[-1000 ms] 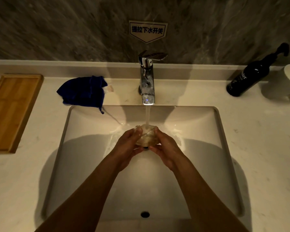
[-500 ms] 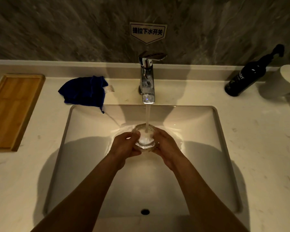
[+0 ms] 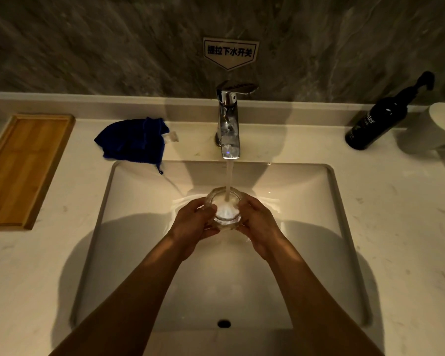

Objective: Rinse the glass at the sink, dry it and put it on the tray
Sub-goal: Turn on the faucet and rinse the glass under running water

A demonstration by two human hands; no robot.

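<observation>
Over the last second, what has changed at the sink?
The glass has been turned mouth-up under the stream and is filling with water. The left hand and right hand still cup it. Tap still running; cloth and tray untouched.

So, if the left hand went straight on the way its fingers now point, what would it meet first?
The left hand already touches the glass, which both hands hold under the water. Its fingers point forward and right, so beyond the glass probably the right hand; depth is unclear.
</observation>
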